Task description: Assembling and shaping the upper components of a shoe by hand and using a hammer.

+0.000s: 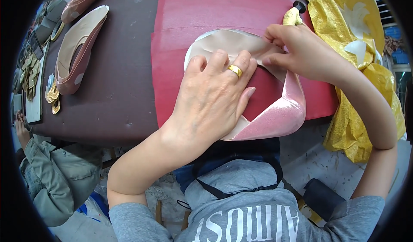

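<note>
Beige lining (pixel 236 40): long axis 9-to-3 o'clock.
Left hand (pixel 211 87): I press it, grasping nothing.
Right hand (pixel 299 50): I pinch its 3-o'clock end.

Dark brown table (pixel 129 78) with red mat (pixel 172 22), pink shoe uppers (pixel 277 116)

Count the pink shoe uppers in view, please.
3: one upper on the mat, a second at left on the table, a third beyond it, cut off; more may be hidden.
</note>
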Demonstrator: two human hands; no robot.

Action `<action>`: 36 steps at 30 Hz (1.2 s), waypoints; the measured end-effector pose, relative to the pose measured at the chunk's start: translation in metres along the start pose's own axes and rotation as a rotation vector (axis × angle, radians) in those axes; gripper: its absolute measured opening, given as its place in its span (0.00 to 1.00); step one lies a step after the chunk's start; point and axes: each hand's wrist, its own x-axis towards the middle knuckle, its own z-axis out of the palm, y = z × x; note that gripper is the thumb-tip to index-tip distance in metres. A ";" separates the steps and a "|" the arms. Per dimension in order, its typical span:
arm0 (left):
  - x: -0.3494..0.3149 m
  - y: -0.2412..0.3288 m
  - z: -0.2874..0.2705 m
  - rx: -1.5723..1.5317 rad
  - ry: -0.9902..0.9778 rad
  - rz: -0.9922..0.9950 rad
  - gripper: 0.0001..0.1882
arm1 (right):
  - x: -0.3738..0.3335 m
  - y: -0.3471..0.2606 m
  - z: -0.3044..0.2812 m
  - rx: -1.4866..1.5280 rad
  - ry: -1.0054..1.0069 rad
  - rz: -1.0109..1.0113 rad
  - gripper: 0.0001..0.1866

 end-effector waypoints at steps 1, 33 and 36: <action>0.000 -0.001 0.000 -0.003 0.002 0.005 0.22 | 0.000 0.000 0.001 -0.019 0.003 -0.011 0.07; -0.010 0.038 -0.073 0.142 -0.217 -0.072 0.13 | -0.035 0.000 0.032 0.571 0.009 -0.059 0.19; -0.013 0.023 -0.079 0.231 -0.304 0.032 0.08 | -0.039 0.002 0.037 0.415 0.094 -0.219 0.15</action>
